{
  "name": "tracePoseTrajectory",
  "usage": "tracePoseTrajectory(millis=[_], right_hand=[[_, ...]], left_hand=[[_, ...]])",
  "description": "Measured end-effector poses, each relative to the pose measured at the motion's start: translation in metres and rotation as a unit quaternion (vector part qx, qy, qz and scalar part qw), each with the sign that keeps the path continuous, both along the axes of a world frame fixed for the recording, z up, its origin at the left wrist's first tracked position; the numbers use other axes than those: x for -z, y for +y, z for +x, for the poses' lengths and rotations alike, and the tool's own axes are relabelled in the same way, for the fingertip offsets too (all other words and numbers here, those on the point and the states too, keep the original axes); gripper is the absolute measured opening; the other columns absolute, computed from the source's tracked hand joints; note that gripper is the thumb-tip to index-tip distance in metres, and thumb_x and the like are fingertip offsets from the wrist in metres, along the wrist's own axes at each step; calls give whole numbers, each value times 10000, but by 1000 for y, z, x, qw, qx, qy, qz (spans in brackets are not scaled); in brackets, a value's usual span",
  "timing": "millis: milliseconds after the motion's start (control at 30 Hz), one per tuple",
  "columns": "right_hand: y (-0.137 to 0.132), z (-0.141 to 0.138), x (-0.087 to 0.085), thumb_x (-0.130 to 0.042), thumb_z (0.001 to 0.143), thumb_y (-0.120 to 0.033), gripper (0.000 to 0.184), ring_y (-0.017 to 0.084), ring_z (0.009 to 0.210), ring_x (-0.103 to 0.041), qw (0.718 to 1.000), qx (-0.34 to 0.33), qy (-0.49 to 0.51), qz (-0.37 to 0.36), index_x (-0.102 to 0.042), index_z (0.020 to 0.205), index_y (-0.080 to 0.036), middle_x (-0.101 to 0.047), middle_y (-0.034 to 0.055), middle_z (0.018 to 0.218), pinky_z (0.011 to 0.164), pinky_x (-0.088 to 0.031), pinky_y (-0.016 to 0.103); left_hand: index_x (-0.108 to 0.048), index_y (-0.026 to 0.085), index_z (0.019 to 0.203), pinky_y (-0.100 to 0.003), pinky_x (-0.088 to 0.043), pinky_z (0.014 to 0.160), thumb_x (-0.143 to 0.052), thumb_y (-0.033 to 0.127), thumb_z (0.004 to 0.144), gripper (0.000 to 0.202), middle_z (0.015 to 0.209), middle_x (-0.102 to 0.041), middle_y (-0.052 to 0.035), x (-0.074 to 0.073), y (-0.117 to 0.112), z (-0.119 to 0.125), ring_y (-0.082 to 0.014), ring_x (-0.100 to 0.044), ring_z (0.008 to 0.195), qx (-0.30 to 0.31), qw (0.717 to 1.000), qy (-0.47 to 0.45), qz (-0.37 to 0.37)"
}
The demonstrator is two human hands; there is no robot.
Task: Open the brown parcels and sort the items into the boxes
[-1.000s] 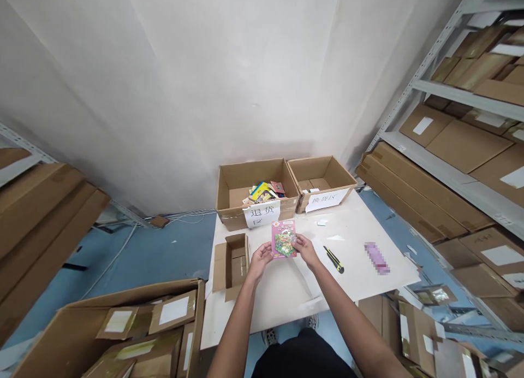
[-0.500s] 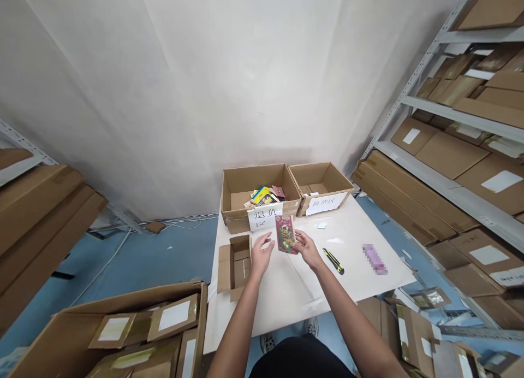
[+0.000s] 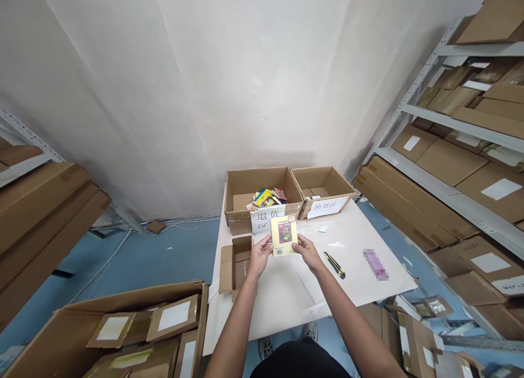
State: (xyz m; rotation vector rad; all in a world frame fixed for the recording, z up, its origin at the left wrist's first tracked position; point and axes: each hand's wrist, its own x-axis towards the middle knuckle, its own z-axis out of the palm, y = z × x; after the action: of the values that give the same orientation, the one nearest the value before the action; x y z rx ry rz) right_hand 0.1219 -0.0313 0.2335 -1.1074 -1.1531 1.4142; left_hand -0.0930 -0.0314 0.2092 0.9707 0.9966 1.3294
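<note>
A small book (image 3: 284,236) is held up above the white table, its pale yellow side with a barcode and a purple picture facing me. My left hand (image 3: 260,254) pinches its left edge, and my right hand (image 3: 307,251) grips the lower right edge. Left of my left hand stands an open small cardboard box (image 3: 226,269) with its flaps out. Behind the book is a large cardboard box (image 3: 237,221) with a handwritten paper label and several colourful booklets (image 3: 267,198) inside. A yellow-and-black utility knife (image 3: 334,265) lies on the table to the right of my right hand.
A second labelled cardboard box (image 3: 327,206) stands at the table's back right. A pixelated purple item (image 3: 375,264) and paper scraps (image 3: 336,244) lie on the table (image 3: 282,307). At lower left is a big carton (image 3: 201,318) of parcels. Metal shelves (image 3: 413,159) with boxes rise on the right.
The book has been turned from its dark red illustrated side to its yellow side. My left hand, apart from the book before, has closed on its left edge.
</note>
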Motion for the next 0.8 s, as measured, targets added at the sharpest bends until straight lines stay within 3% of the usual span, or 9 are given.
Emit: tracePoseTrajectory(millis=[67, 167, 233, 300, 367, 433, 567, 700, 800], right_hand=[[-3, -1, -5, -834, 768, -558, 614, 350, 1148, -712, 999, -26, 32, -5, -702, 1268, -229, -770, 128, 1201, 992, -565, 523], [-5, -1, -12, -838, 770, -555, 556, 341, 1134, -718, 999, 17, 41, 16, -706, 1219, -254, -781, 111, 1161, 991, -571, 510], [-4, 0, -16, -839, 778, -525, 531, 330, 1240, -668, 999, 13, 22, 41, -710, 1231, -280, -743, 100, 1275, 1069, -529, 506], [1, 4, -18, -829, 793, -480, 527, 313, 1387, -560, 997, -43, -4, 64, -713, 1275, -303, -659, 82, 1430, 1152, -461, 497], [10, 9, -18, -803, 811, -443, 527, 297, 1467, -473, 992, -104, -18, 74, -709, 1314, -316, -591, 63, 1515, 1202, -401, 495], [25, 18, -16, -782, 816, -430, 522, 298, 1450, -489, 993, -87, -21, 71, -709, 1318, -312, -607, 70, 1495, 1203, -394, 505], [65, 41, -4, -814, 744, -435, 612, 322, 1307, -592, 996, 75, -37, 32, -684, 1322, -279, -652, 107, 1408, 1073, -514, 496], [104, 56, 7, -836, 679, -414, 605, 288, 1074, -689, 999, 53, -15, -1, -706, 1240, -229, -725, 103, 1210, 959, -572, 451], [135, 57, 6, -823, 682, -381, 560, 278, 1070, -693, 999, 40, 20, 10, -708, 1206, -222, -739, 95, 1167, 944, -576, 428]], left_hand=[[-716, 169, 1333, -476, -604, 976, -836, 469, 747, 669, 1307, -735, -160, -6, 1, 1, -312, -717, 1150, -37, 999, 25, 5], [-761, 229, 1260, -428, -596, 1005, -828, 444, 774, 535, 1380, -693, -128, -14, -1, 16, -293, -665, 1250, -99, 990, 90, 36], [-743, 264, 1294, -399, -592, 1016, -824, 431, 791, 536, 1430, -660, -104, -19, -1, 33, -277, -643, 1287, -56, 991, 110, 58], [-696, 272, 1365, -406, -586, 1031, -816, 432, 805, 594, 1480, -626, -98, -21, 1, 49, -279, -632, 1310, -5, 992, 103, 67], [-690, 245, 1375, -439, -563, 1071, -801, 455, 817, 607, 1487, -624, -110, -21, 8, 59, -297, -614, 1338, -18, 994, 91, 60], [-710, 212, 1349, -468, -530, 1111, -788, 489, 821, 601, 1442, -660, -126, -20, 19, 61, -312, -604, 1351, -55, 995, 74, 44], [-674, 175, 1396, -490, -580, 1025, -844, 539, 748, 762, 1374, -702, -149, -16, 43, 53, -319, -687, 1210, -46, 999, 13, -9], [-685, 167, 1379, -429, -616, 915, -895, 550, 677, 827, 1248, -752, -128, -15, 68, 53, -250, -722, 1024, -48, 998, 18, -37], [-720, 177, 1333, -376, -606, 874, -892, 520, 684, 754, 1106, -766, -81, -20, 95, 58, -204, -699, 942, -84, 994, 67, -11]])
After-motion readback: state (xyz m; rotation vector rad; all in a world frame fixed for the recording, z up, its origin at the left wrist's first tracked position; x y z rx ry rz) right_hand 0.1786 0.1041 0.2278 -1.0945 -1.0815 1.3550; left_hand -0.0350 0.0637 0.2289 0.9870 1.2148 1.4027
